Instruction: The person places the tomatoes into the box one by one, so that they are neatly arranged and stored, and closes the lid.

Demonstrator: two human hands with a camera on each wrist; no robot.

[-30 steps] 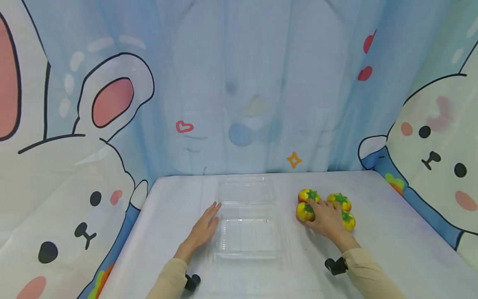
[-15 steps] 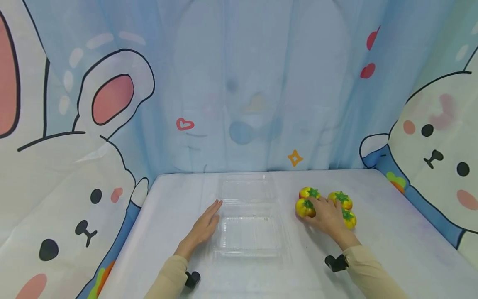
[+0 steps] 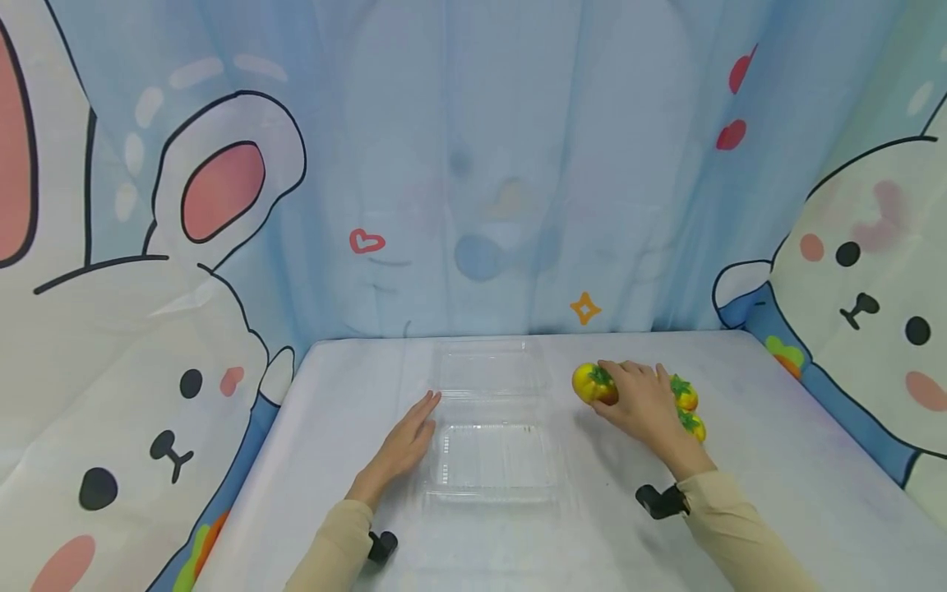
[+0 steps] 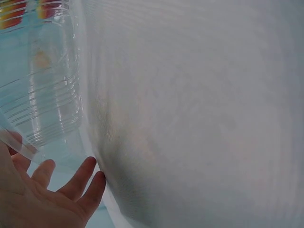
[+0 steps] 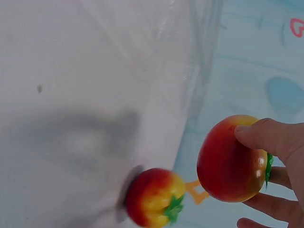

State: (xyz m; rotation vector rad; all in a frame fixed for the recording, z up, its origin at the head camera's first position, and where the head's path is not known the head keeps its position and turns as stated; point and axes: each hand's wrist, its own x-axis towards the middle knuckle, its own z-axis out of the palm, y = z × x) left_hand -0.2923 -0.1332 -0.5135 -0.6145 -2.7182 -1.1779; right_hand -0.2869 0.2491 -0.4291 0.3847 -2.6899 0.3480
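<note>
Between the thumb and fingers of my right hand (image 3: 647,407) is a yellow-and-red toy fruit with a green leafy top (image 3: 593,384). In the right wrist view the held fruit (image 5: 225,164) appears raised off the table, my thumb on its side. Another such fruit (image 5: 151,194) sits below it there. Two more fruits, one farther (image 3: 685,393) and one nearer (image 3: 692,424), show beside my right hand in the head view. My left hand (image 3: 403,440) rests by the left edge of a clear plastic container (image 3: 491,496), fingers extended near its rim.
The container's transparent lid (image 3: 488,368) is folded back toward the curtain (image 3: 481,164). A white cloth covers the table (image 3: 607,526). A black wrist mount (image 3: 661,501) juts out below my right sleeve.
My right hand has taken hold of the nearest left fruit and lifted it up and slightly left, away from the others. The left hand keeps its place by the container.
</note>
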